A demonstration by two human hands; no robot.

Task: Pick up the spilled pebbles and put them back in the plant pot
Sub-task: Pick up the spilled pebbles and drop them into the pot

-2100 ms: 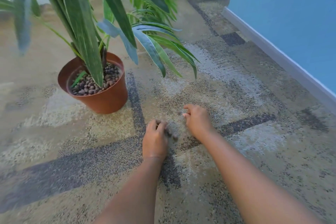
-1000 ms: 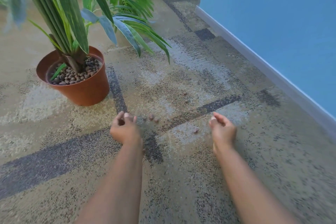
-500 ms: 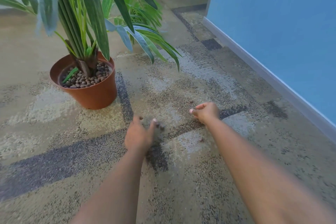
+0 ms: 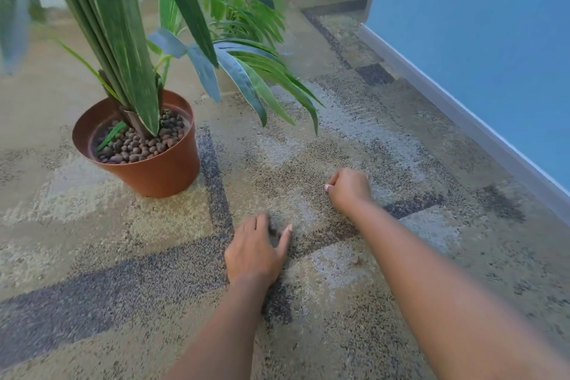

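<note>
A terracotta plant pot (image 4: 160, 173) stands on the carpet at the left, filled with brown pebbles (image 4: 138, 145) around a leafy plant (image 4: 123, 40). My left hand (image 4: 253, 250) rests on the carpet right of the pot, fingers and thumb apart, with a dark blurred pebble (image 4: 273, 229) between them. My right hand (image 4: 348, 188) is further off and to the right, curled into a fist with fingertips down at the carpet; its inside is hidden. One loose pebble (image 4: 356, 261) lies beside my right forearm.
Long green leaves (image 4: 262, 80) hang over the carpet between the pot and my hands. A blue wall (image 4: 478, 40) with a grey skirting board (image 4: 462, 114) runs along the right. The patterned carpet (image 4: 92, 287) stretches all around.
My right hand has curled from pinching at a pebble into a closed fist. My left hand stays in the same spot, fingers spread over the pebble. The camera has moved closer.
</note>
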